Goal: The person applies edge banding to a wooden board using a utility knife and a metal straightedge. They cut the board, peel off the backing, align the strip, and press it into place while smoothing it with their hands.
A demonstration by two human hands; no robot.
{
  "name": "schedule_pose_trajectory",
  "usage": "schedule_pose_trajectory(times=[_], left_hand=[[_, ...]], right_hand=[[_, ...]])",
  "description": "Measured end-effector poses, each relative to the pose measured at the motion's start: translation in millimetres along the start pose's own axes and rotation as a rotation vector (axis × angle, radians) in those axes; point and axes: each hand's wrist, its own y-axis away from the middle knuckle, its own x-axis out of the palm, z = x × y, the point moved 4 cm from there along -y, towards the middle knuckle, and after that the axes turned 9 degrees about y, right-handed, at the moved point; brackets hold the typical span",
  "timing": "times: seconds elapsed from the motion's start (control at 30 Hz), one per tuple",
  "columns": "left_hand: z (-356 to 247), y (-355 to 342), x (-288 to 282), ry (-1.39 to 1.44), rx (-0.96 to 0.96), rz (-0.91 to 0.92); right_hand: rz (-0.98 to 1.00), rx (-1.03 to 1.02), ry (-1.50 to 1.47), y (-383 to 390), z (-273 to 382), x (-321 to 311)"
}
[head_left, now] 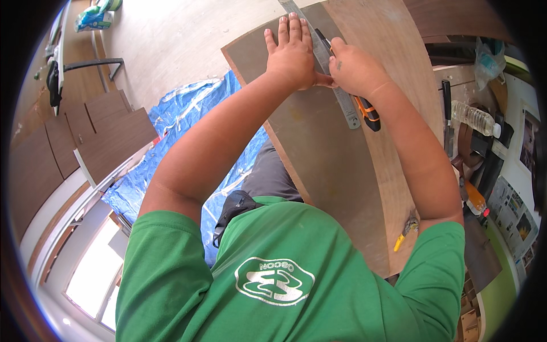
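Note:
My left hand lies with fingers extended over a steel ruler and the dark grey-brown sheet, its thumb across the ruler. My right hand is closed on a black-and-orange utility knife, held along the ruler's right edge. The knife's front end points up past my fingers; whether its tip touches the sheet I cannot tell. The sheet rests on a pale wooden board. A yellow-handled tool lies lower on that board, near my right elbow.
Blue tarpaulin covers floor at left, beside brown panels and a metal bracket. At right are a plastic bottle, an orange bottle and dark tools or offcuts. My leg shows beside the board.

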Motion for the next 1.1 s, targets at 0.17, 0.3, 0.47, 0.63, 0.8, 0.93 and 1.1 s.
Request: schedule_pose_trajectory(times=[0.17, 0.3, 0.47, 0.63, 0.8, 0.93, 1.1], left_hand=[[3, -1, 3, 0.018, 0.014, -0.006], [2, 0, 2, 0.039, 0.012, -0.001], [3, 0, 4, 0.016, 0.019, -0.017], [0, 1, 2, 0.007, 0.011, -0.025], [1, 1, 3, 0.0, 0.01, -0.026], [0, 1, 3, 0.007, 0.006, -0.023], [1, 0, 3, 0.009, 0.003, -0.024]], right_hand=[[0.008, 0.019, 0.035, 2, 1, 0], [0.015, 0.025, 0.025, 3, 0, 0], [0.006, 0.015, 0.017, 6, 0, -5], [-0.04, -0.02, 0.018, 2, -4, 0], [0.01, -0.011, 0.08, 4, -1, -3], [0.023, 0.006, 0.079, 9, -1, -4], [0.025, 0.015, 0.084, 13, 1, -5]])
